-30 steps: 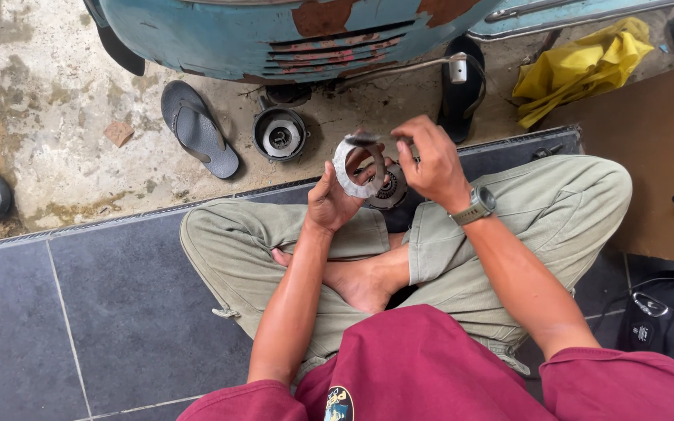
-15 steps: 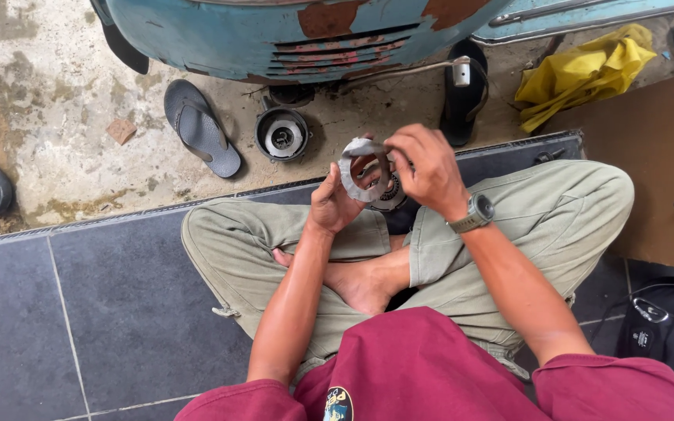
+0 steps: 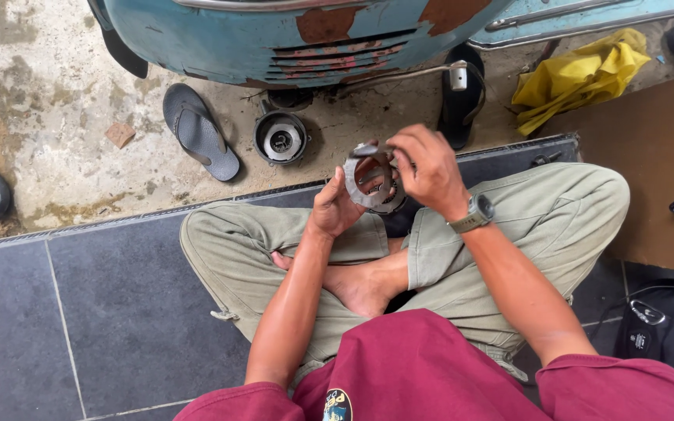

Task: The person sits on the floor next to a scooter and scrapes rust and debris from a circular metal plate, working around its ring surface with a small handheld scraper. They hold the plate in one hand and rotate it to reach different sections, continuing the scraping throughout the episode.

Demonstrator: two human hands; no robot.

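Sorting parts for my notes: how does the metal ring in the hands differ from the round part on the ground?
The ring is held up in both hands, left hand and right hand; the round part sits alone on the concrete. The ring is flat, grey and open through its middle; the round part is a deeper dark cup with a pale centre. Both are circular.
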